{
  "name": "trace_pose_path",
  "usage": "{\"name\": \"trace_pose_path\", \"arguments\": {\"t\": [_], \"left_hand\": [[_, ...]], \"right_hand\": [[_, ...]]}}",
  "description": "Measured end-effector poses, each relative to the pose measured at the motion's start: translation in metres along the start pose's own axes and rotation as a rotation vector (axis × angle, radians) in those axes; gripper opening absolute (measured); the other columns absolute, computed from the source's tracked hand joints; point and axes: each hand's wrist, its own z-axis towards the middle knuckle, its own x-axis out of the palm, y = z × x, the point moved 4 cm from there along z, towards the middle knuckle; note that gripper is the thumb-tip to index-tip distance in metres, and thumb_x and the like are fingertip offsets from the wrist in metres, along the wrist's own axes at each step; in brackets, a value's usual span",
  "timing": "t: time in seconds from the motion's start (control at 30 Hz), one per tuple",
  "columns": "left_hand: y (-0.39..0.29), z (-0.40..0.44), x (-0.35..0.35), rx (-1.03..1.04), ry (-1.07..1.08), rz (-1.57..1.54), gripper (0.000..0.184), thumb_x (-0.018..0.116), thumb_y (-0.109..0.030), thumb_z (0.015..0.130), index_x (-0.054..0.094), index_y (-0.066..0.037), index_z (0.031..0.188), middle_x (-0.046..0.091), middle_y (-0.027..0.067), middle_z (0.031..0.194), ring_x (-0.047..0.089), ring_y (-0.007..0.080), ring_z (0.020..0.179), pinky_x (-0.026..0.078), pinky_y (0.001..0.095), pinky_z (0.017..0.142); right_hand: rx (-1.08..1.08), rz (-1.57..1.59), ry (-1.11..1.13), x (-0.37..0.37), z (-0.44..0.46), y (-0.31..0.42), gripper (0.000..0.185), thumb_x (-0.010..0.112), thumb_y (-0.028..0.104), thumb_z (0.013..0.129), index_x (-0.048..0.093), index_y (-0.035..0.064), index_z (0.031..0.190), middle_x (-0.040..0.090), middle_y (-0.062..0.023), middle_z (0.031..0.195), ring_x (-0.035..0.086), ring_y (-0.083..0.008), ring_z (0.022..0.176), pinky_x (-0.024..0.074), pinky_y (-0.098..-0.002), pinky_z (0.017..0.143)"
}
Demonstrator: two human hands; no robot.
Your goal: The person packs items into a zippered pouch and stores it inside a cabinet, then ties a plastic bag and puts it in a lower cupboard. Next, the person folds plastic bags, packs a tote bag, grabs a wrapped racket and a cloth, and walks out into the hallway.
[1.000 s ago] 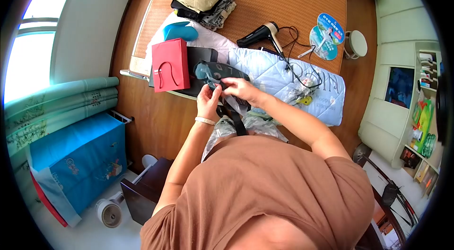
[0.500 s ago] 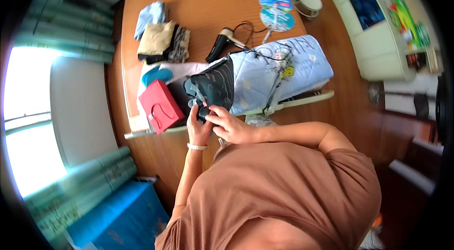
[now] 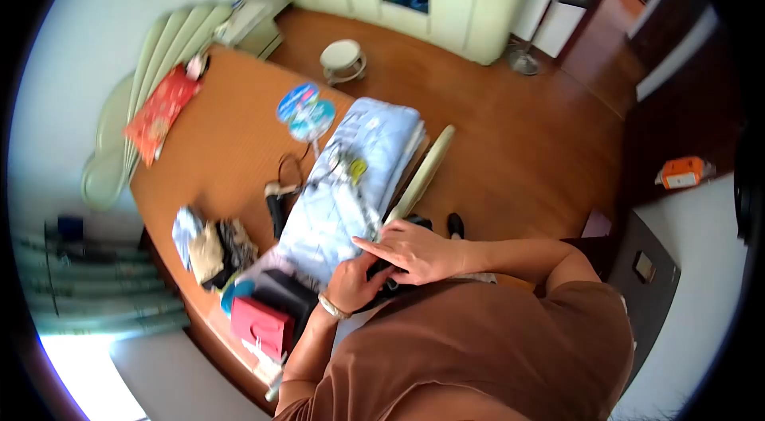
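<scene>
My left hand [image 3: 351, 285], with a pale band at its wrist, has its fingers curled round a dark thing [image 3: 376, 268] close to my shirt. My right hand [image 3: 418, 252] meets it from the right; its index finger is stretched out and its other fingers bend onto the same spot. Most of the dark thing is hidden by my hands, so its kind is unclear. Just past my hands lies a folded light-blue quilt [image 3: 319, 222]. To their left stand a red paper bag [image 3: 259, 327] and a black box [image 3: 285, 293].
On the bed [image 3: 227, 126] are a hair dryer [image 3: 276, 206], folded clothes [image 3: 209, 255], two round hand fans [image 3: 312, 121] and a red pillow [image 3: 162, 112]. A pale footboard rail [image 3: 422, 174] edges the quilt. Beyond are a stool [image 3: 343, 58] and a cabinet [image 3: 458, 19].
My view has swung right, bringing the headboard and doorway into sight. My hands have moved away from the bag area toward the rail, taking the dark thing along.
</scene>
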Motion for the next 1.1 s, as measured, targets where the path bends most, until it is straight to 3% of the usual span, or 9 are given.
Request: {"name": "trace_pose_path", "arguments": {"t": [0.1,0.13,0.17,0.27,0.5,0.6,0.83,0.93,1.1], "left_hand": [[-0.03,0.056,0.026,0.007,0.088,-0.087,0.025,0.066,-0.006,0.085,0.06,0.002,0.107,0.068,0.0148,0.086,0.069,0.0221,0.072,0.052,0.0323,0.066],[-0.042,0.079,0.034,0.156,0.054,-0.04,0.026,0.067,-0.007,0.084,0.06,0.002,0.108,0.068,0.0147,0.091,0.069,0.0239,0.078,0.052,0.0325,0.068],[-0.057,0.101,0.044,0.303,0.019,0.002,0.027,0.067,-0.007,0.084,0.059,0.001,0.108,0.068,0.0146,0.095,0.068,0.0257,0.083,0.052,0.0326,0.07],[-0.099,0.177,0.077,0.316,0.168,0.018,0.026,0.07,-0.009,0.082,0.06,0.0,0.104,0.066,0.015,0.095,0.065,0.0298,0.085,0.051,0.0342,0.072],[-0.167,0.34,0.147,0.586,0.321,0.067,0.023,0.075,-0.012,0.079,0.062,-0.001,0.094,0.062,0.0129,0.085,0.062,0.0292,0.076,0.048,0.0346,0.067],[-0.177,0.391,0.164,0.373,0.512,-0.03,0.022,0.074,-0.016,0.084,0.061,-0.002,0.094,0.061,0.0049,0.082,0.058,0.0117,0.076,0.046,0.0269,0.067],[-0.185,0.524,0.182,0.277,0.558,-0.306,0.018,0.068,-0.015,0.089,0.06,-0.002,0.097,0.061,0.0001,0.086,0.054,0.0063,0.079,0.045,0.0244,0.069],[-0.217,0.591,0.164,0.524,0.319,-0.114,0.018,0.07,-0.011,0.083,0.059,-0.002,0.094,0.06,0.011,0.085,0.058,0.0222,0.077,0.046,0.0315,0.068],[-0.288,0.724,0.129,0.898,0.136,0.115,0.023,0.071,-0.012,0.078,0.058,-0.002,0.094,0.058,0.0149,0.088,0.055,0.0355,0.087,0.045,0.041,0.073]], "right_hand": [[0.128,-0.056,-0.165,-0.018,-0.05,-0.035,0.092,0.074,0.015,0.07,0.024,0.0012,0.147,0.059,-0.0091,0.092,0.057,-0.0268,0.089,0.0412,-0.0376,0.088],[0.171,-0.04,-0.27,-0.033,-0.068,-0.045,0.072,0.073,0.015,0.072,0.043,0.0035,0.136,0.059,-0.0079,0.088,0.056,-0.0272,0.083,0.0428,-0.0372,0.082],[0.187,-0.057,-0.289,-0.049,-0.087,-0.056,0.072,0.073,0.015,0.072,0.043,0.0035,0.136,0.059,-0.0079,0.088,0.056,-0.0272,0.083,0.0428,-0.0372,0.082],[0.516,-0.057,-0.309,-0.096,-0.154,-0.105,0.017,0.07,0.018,0.076,0.062,0.0099,0.089,0.061,-0.0076,0.085,0.057,-0.0273,0.084,0.0417,-0.0385,0.075],[0.521,0.286,-0.581,-0.209,-0.266,-0.189,0.016,0.069,0.02,0.08,0.066,0.0083,0.091,0.062,-0.009,0.088,0.057,-0.0274,0.091,0.044,-0.0374,0.079],[0.481,0.292,-0.619,-0.24,-0.288,-0.23,0.019,0.07,0.021,0.081,0.066,0.0072,0.093,0.063,-0.009,0.089,0.058,-0.0266,0.095,0.0445,-0.0358,0.081],[0.638,0.339,-0.597,-0.31,-0.308,-0.336,0.025,0.071,0.023,0.08,0.063,0.0039,0.094,0.063,-0.0096,0.086,0.059,-0.0251,0.083,0.0459,-0.0344,0.073],[0.659,0.462,-0.615,-0.356,-0.305,-0.388,0.027,0.07,0.024,0.083,0.061,0.0016,0.095,0.063,-0.0083,0.08,0.056,-0.0149,0.073,0.0449,-0.0303,0.066],[0.662,0.287,-0.757,-0.468,-0.301,-0.466,0.026,0.068,0.022,0.084,0.06,0.0011,0.097,0.063,-0.0094,0.083,0.058,-0.0174,0.076,0.0461,-0.0318,0.069]]}}
